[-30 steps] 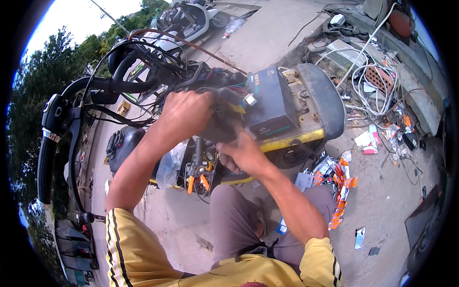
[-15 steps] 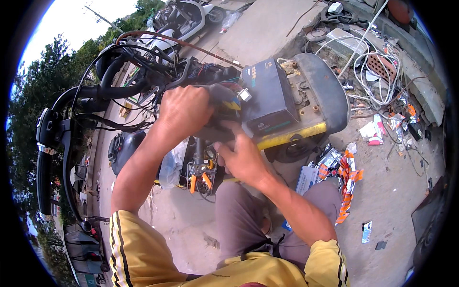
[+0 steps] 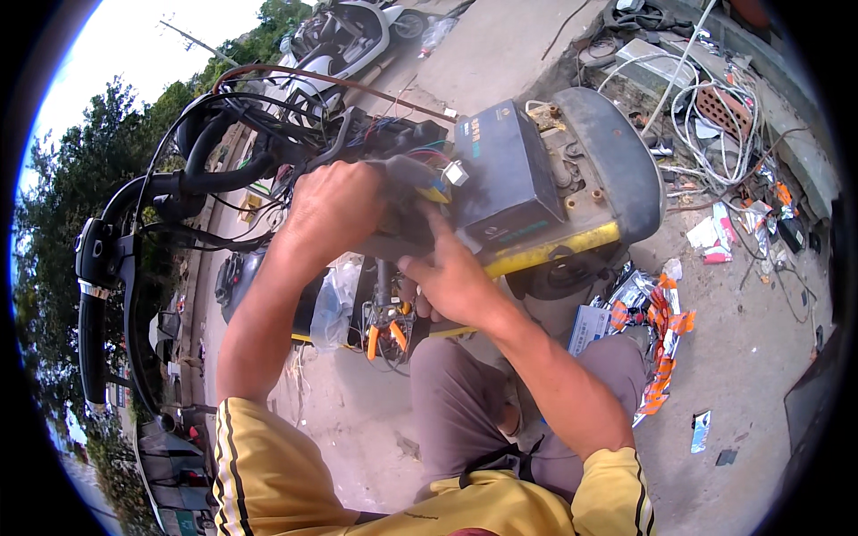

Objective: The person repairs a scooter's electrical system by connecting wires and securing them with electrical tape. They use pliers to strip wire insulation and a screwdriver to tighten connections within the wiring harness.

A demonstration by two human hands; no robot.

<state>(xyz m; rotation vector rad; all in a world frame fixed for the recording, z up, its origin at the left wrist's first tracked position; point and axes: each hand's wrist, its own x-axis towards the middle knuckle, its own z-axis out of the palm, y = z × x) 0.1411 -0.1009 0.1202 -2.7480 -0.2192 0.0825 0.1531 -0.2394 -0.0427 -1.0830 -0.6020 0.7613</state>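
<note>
My left hand (image 3: 331, 205) is closed round a dark grey piece (image 3: 407, 183) with a yellow patch, near a white connector (image 3: 454, 173) on coloured wires. My right hand (image 3: 451, 277) is beside it, index finger stretched up onto the dark piece, the other fingers bent below, partly hidden. Right of both sits a dark box (image 3: 500, 174) on the electric bike's yellow-edged deck (image 3: 554, 241). Below my hands are a metal column (image 3: 386, 288), orange-handled pliers (image 3: 385, 340) and a crumpled clear plastic bag (image 3: 332, 304).
Black handlebars with cables (image 3: 107, 268) stand at the left. A white scooter (image 3: 349, 45) is parked behind. Coiled white cable (image 3: 715, 143), a perforated brick (image 3: 724, 109), foil wrappers (image 3: 657, 366) and scraps lie at the right. My knees are below the bike.
The view has shifted slightly. My right index finger has moved a little higher along the dark piece; my left hand keeps its hold at nearly the same place.
</note>
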